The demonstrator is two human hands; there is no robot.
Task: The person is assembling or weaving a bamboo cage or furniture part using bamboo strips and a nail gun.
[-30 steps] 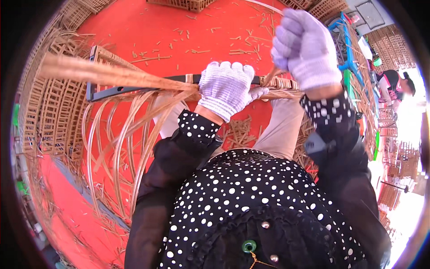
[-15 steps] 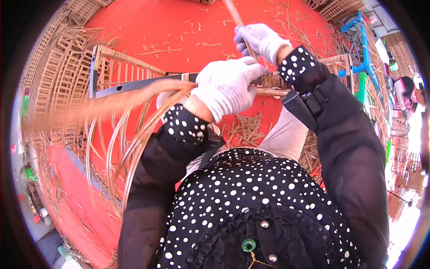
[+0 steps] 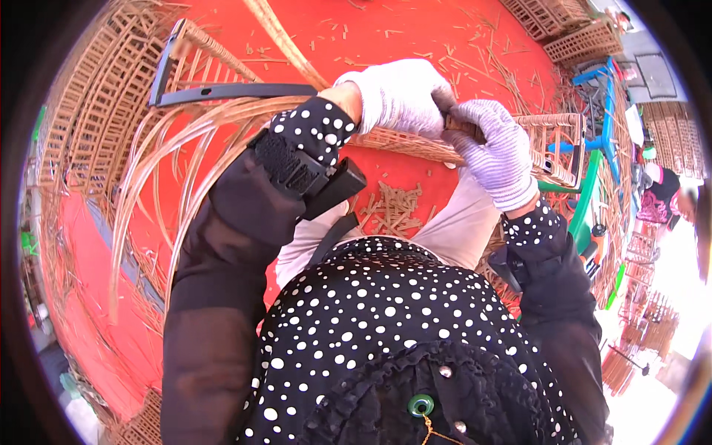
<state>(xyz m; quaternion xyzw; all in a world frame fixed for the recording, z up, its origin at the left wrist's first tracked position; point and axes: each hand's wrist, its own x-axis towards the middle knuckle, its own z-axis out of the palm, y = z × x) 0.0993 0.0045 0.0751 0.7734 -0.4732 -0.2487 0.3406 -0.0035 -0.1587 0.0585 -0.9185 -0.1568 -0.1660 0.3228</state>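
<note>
A basket-like frame with a dark metal bar (image 3: 222,90) and woven rattan sides stretches across in front of me. My left hand (image 3: 400,96), in a whitish knit glove, is closed at the bar, its fingertips by the wrapped section. What lies inside its fingers is mostly hidden; a rattan strip (image 3: 285,44) runs up and left from beside it. My right hand (image 3: 495,152), also gloved, curls around the rattan-wrapped part of the bar, its fingers nearly meeting the left ones. Long loose rattan strips (image 3: 178,133) hang from the bar and arc down beside my left forearm.
Stacked woven baskets (image 3: 96,126) stand at the left, with more baskets (image 3: 582,44) at the far right. Rattan offcuts (image 3: 393,211) lie on the red floor (image 3: 378,44) between my legs. A blue frame (image 3: 608,111) and a green piece (image 3: 589,182) are at the right.
My right hand has come down from the raised strip to the bar. My left hand has moved up and right along it. The frame's left end has shifted up.
</note>
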